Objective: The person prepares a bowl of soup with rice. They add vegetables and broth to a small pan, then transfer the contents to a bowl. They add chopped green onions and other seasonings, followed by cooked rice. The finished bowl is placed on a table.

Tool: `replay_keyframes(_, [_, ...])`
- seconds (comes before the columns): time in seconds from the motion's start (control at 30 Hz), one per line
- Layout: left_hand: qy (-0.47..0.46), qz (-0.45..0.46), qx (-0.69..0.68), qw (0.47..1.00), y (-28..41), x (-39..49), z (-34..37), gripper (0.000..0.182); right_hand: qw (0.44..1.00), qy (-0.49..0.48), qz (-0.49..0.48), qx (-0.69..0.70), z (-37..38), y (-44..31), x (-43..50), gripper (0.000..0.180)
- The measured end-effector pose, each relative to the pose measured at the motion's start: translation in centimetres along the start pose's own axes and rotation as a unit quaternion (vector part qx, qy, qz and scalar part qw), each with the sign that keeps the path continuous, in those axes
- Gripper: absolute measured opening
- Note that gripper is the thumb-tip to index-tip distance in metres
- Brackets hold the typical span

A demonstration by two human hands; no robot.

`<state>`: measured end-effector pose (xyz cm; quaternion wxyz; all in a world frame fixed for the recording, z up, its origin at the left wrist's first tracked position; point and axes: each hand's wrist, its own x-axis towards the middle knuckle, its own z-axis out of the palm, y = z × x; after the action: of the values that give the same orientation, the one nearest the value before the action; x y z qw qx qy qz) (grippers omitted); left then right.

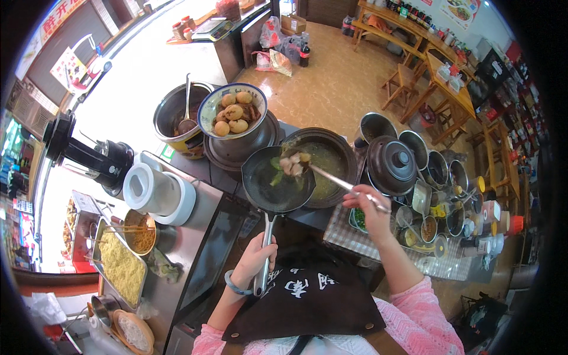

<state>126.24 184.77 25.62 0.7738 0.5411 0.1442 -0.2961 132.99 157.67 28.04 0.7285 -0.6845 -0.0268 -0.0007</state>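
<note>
My left hand (pixel 254 262) grips the metal handle of a dark frying pan (pixel 275 193), which is held over the near left rim of a wide dark pot (pixel 333 177) of cloudy yellowish broth. Green leaves (pixel 277 171) lie in the pan. In my right hand (pixel 368 206) is the long metal handle of a ladle (pixel 335 181), its head between pan and pot. Pale chunks of food (pixel 293 164), perhaps meat, heap at the ladle's head and hide most of it.
Behind the pan, a bowl of brown eggs (pixel 233 113) rests on a lidded pot (pixel 242 148). A steel pot (pixel 164 111) holds another ladle. At right stand a lidded dark pot (pixel 390 166) and several steel containers; at left, a tray of yellow noodle-like food (pixel 119 262).
</note>
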Motion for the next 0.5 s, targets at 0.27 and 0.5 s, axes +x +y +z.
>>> replay_keyframes(0.27, [-0.017,-0.009,-0.001,1.000,0.2,0.4,0.3,0.011,0.997,-0.012,-0.046,-0.055,0.9,1.8,-0.4,0.022])
replay_keyframes(0.5, [-0.018,-0.008,-0.004,1.000,-0.2,0.5,0.1,0.012,0.990,0.124,0.003,0.071,-0.8,1.5,1.2,0.023])
